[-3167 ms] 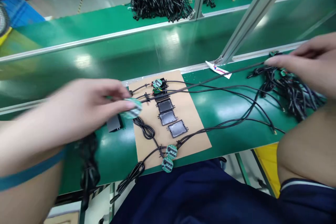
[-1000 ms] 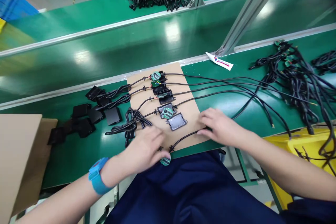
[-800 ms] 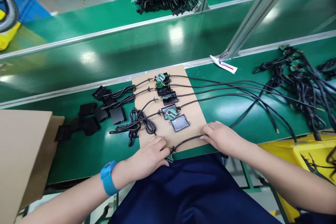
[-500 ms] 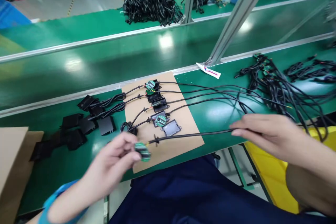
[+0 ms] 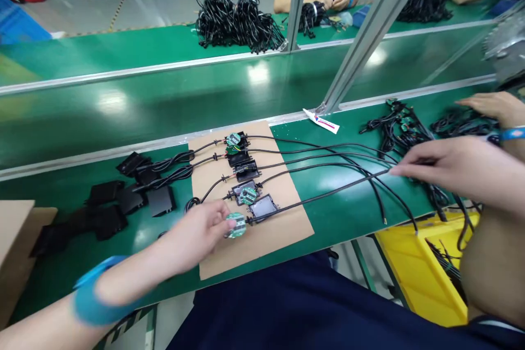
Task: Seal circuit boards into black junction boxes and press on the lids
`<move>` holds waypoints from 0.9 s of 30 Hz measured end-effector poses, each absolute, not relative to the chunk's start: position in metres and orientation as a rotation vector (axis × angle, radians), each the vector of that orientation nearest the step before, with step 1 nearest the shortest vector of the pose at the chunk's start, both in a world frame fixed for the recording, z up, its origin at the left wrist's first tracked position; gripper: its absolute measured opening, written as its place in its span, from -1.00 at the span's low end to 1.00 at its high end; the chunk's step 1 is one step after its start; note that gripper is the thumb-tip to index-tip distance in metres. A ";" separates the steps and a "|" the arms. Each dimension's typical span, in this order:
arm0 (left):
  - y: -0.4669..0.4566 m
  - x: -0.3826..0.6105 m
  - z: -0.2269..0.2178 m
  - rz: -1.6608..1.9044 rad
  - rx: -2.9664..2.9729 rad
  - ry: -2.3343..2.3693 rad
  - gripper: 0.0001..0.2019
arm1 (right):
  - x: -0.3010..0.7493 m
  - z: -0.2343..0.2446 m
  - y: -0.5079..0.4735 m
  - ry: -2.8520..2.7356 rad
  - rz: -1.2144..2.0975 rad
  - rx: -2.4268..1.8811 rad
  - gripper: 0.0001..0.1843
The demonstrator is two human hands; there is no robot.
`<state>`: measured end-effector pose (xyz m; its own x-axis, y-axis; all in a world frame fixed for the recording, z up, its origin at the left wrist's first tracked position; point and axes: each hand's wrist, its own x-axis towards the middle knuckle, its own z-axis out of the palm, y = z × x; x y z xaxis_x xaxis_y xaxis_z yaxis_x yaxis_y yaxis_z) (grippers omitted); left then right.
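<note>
My left hand [image 5: 213,224] pinches a small green circuit board [image 5: 237,225] over the front of the cardboard sheet [image 5: 283,229]. From that board a black cable [image 5: 328,194] runs right to my right hand [image 5: 426,167], whose thumb and fingers are closed on it. Just behind the board lies an open black plastic case [image 5: 263,207], its inside facing up. Beyond it, several more cases stand in a row, among them one with a round green board [image 5: 248,195] on it. Cables lead off both sides of that row.
Black case parts [image 5: 161,200] lie left of the sheet. A white tube [image 5: 322,121] is by the metal frame. Bundled cables [image 5: 410,131] and another person's hand [image 5: 492,106] are at the right. A yellow bin [image 5: 414,268] stands below the table edge.
My left hand has brought the circuit board right and slightly up, nearer the open case. The right hand has lifted its cable end back and right. Another person's hand has appeared at right.
</note>
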<state>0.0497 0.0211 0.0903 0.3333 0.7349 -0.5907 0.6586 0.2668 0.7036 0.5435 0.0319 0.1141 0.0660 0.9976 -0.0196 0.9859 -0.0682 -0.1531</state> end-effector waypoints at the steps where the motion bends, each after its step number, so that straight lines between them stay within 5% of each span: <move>1: 0.024 0.063 0.071 0.076 1.482 1.352 -0.79 | 0.540 0.104 0.037 -2.152 0.280 -2.258 -0.36; 9: 0.020 0.094 0.010 -0.028 2.272 1.604 -0.82 | 0.532 0.030 0.061 -2.284 0.097 -2.476 -0.80; 12: 0.008 0.090 0.014 0.008 2.452 1.599 -0.78 | 0.481 0.020 0.072 -2.362 0.045 -1.955 -0.74; 16: 0.037 0.076 0.025 0.343 2.552 1.499 -0.69 | 0.380 0.014 0.112 -2.387 0.386 -1.384 -0.70; 20: 0.117 0.054 0.022 0.580 2.438 1.599 -0.77 | 0.307 0.003 0.163 -2.535 0.427 -1.343 -0.75; 27: 0.181 0.026 -0.009 0.379 2.210 1.433 -0.90 | 0.288 -0.004 0.182 -2.782 0.189 -1.226 -0.73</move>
